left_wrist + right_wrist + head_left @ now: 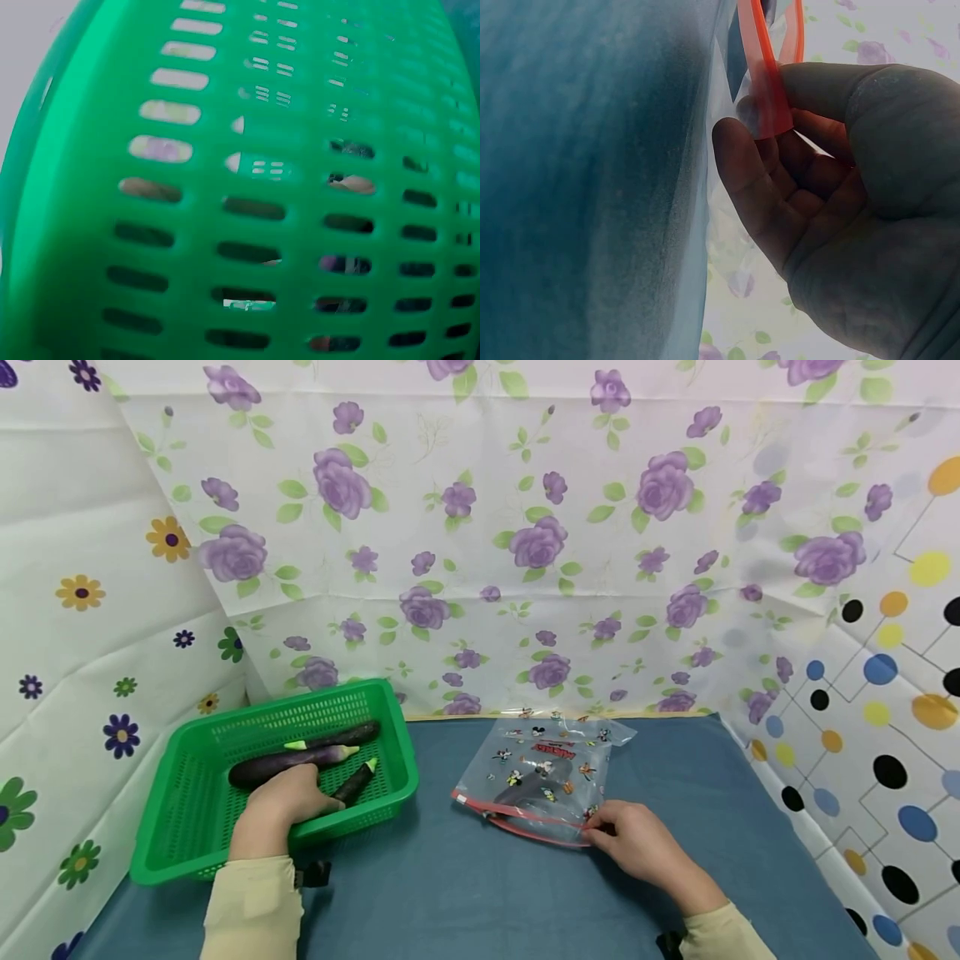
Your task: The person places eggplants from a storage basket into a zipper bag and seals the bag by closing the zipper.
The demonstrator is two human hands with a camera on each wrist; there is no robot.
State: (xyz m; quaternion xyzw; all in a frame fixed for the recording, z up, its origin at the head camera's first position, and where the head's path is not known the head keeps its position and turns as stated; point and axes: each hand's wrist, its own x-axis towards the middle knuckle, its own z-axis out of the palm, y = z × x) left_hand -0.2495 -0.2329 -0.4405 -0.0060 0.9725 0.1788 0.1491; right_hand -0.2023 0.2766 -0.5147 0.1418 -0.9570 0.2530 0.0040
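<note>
In the head view my left hand (288, 797) reaches down into the green plastic basket (180, 768). It grips a small dark eggplant (356, 783) with a green stem end; the lower fingers are hidden. Behind it lie a longer purple eggplant (288, 762) and another dark eggplant (348, 735). My right hand (637, 843) pinches the right corner of the red zip edge (769, 97) on a clear cartoon-printed zip bag (480, 768). The bag lies on the table with a dark eggplant (525, 789) showing through it.
The left wrist view is filled by the slotted basket wall (292, 195). A blue cloth (450, 893) covers the table. Flower-printed sheeting (480, 568) stands behind, with a dotted sheet (892, 710) along the right and another flowered sheet (97, 635) along the left.
</note>
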